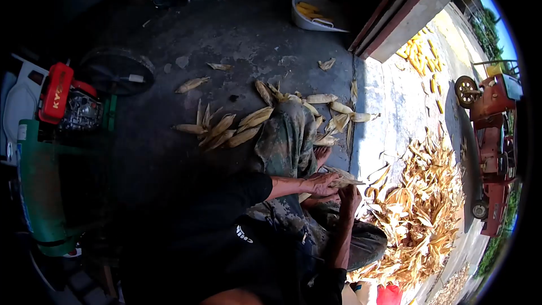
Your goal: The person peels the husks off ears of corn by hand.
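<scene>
My left hand (322,184) is closed around an ear of corn (342,179) in its dry, pale husk. Against the lower side of that ear is my right hand (350,196), its fingers bent and pinched at the husk; exactly what they grip is partly hidden. Both hands are in front of my lap, between my knees in camouflage trousers (291,135). Several unhusked ears of corn (254,118) lie on the dark floor to my left. Beyond my hands spreads a large heap of loose dry husks (418,209) in sunlight.
Husked yellow cobs lie in a white basin (309,24) and in a sunlit pile (420,53) outside the doorway post (389,45). A red tractor (494,147) stands outdoors. Behind me is a green machine (42,186) with a red engine (56,93).
</scene>
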